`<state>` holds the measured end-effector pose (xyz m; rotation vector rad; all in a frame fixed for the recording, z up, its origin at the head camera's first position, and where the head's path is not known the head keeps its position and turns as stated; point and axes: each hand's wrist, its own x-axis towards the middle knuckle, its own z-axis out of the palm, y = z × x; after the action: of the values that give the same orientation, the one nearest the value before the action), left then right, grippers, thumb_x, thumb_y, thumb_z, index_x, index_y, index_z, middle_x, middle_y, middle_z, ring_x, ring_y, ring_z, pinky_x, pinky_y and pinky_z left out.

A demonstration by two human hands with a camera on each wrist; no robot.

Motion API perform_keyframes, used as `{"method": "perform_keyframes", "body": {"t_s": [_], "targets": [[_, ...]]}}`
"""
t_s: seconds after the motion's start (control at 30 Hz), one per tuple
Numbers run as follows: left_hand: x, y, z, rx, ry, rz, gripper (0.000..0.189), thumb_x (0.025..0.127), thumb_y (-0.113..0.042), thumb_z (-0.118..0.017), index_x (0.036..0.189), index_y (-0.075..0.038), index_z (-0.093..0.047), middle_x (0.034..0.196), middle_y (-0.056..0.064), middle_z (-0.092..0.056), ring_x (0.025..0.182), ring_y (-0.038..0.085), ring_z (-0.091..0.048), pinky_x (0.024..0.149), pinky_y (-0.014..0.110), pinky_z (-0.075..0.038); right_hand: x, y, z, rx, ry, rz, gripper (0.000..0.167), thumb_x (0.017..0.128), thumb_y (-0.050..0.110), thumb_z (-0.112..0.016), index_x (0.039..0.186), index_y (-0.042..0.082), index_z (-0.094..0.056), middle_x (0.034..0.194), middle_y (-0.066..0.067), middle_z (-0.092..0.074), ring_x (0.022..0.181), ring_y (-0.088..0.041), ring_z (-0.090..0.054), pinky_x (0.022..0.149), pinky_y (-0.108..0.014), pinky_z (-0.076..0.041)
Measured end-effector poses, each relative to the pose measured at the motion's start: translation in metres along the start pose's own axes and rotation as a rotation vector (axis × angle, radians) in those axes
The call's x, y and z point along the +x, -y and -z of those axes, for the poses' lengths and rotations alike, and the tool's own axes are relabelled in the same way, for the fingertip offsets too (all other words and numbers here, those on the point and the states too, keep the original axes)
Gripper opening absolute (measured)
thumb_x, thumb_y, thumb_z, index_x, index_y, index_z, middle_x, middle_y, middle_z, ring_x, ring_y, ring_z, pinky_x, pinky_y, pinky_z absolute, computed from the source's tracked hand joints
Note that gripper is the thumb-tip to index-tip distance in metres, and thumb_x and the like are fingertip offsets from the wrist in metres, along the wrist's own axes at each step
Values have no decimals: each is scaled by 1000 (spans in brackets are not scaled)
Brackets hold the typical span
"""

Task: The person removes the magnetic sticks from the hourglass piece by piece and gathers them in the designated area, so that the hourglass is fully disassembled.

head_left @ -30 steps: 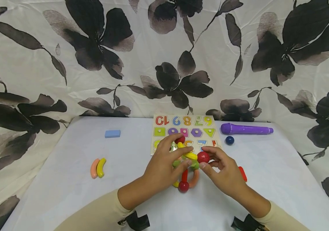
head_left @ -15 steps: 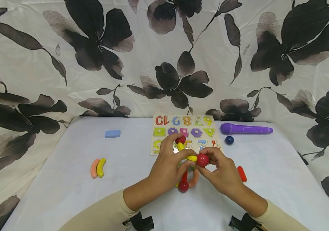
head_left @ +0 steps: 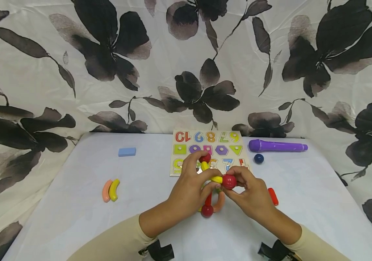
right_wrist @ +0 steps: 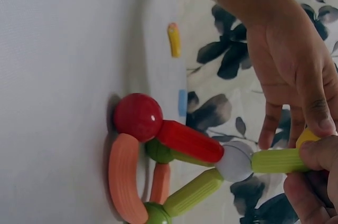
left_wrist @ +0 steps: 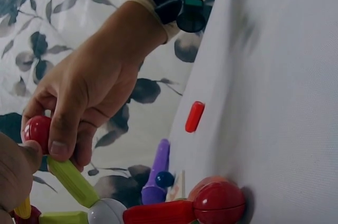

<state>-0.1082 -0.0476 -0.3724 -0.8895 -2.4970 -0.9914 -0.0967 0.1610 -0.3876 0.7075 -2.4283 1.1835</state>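
Observation:
My left hand [head_left: 186, 190] pinches a yellow curved building stick [head_left: 216, 179] between thumb and index finger. In the head view my right hand [head_left: 254, 195] holds the red ball [head_left: 229, 181] at that stick's right end. Another red ball [head_left: 205, 157] tops a second yellow piece beyond the left fingers. Below the hands stands a ball-and-stick frame, partly hidden in the head view. The right wrist view shows its grey centre ball [right_wrist: 235, 160], a red stick [right_wrist: 190, 140], light-green sticks [right_wrist: 280, 160] and an orange curved stick [right_wrist: 127, 179] by the table.
A number-and-shape puzzle board [head_left: 180, 139] lies behind the hands. Right of it are a purple toy microphone [head_left: 278, 146] and dark blue ball [head_left: 259, 158]; a red stick [head_left: 273, 196] lies nearer. Leftward lie a blue block [head_left: 127, 152], orange [head_left: 106, 191] and yellow [head_left: 114, 190] curved sticks.
Over the first half second my left hand shifts slightly right and my right hand moves in left, its fingers closing on the red ball. Since then both hands are nearly still.

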Motion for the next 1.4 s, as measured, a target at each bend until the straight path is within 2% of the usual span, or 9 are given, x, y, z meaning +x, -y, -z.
{"method": "perform_keyframes", "body": {"t_s": [0.27, 0.63, 0.87, 1.1, 1.23, 1.4], "targets": [[-1, 0, 0, 2, 21, -14, 26, 90, -21, -78, 115, -19, -75, 151, 17, -33, 145, 33, -23, 103, 49, -49, -1, 0, -1, 27, 1, -7, 63, 68, -12, -89, 118, 7, -56, 103, -3, -77, 97, -18, -73, 83, -27, -58], [-1, 1, -1, 9, 36, -40, 25, 91, -18, -77, 115, -19, -74, 155, 19, -28, 148, 37, -19, 107, 51, -46, -2, -1, 0, 50, 19, 8, 60, 70, -11, -89, 117, 8, -57, 102, -1, -77, 94, -16, -73, 83, -25, -57], [-1, 1, -1, 0, 47, -2, 27, 90, -17, -79, 116, -19, -73, 156, 16, -27, 148, 33, -18, 103, 51, -49, -2, -3, 2, 87, 34, -23, 64, 71, -11, -89, 122, 4, -53, 104, -5, -76, 95, -17, -72, 81, -24, -58], [-1, 2, 1, 9, 50, 56, 34, 88, -27, -81, 121, -22, -74, 158, 12, -28, 147, 29, -20, 100, 45, -53, -2, -7, 8, 138, 7, -69, 61, 79, -10, -82, 131, 2, -52, 107, -7, -75, 96, -14, -71, 80, -22, -58], [-1, 4, 1, 8, 33, 50, 35, 87, -27, -82, 121, -20, -75, 158, 11, -29, 147, 27, -21, 101, 41, -52, -1, -11, 14, 117, -27, -98, 59, 86, -9, -76, 137, 1, -49, 103, -11, -72, 85, -15, -70, 76, -20, -58], [-2, 5, 1, 3, 23, 45, 35, 88, -27, -82, 121, -22, -75, 159, 9, -28, 146, 24, -21, 102, 38, -50, 1, -17, 26, 120, -22, -200, 44, 99, 0, -64, 140, 2, -49, 112, -16, -66, 83, -21, -70, 78, -22, -58]]}}
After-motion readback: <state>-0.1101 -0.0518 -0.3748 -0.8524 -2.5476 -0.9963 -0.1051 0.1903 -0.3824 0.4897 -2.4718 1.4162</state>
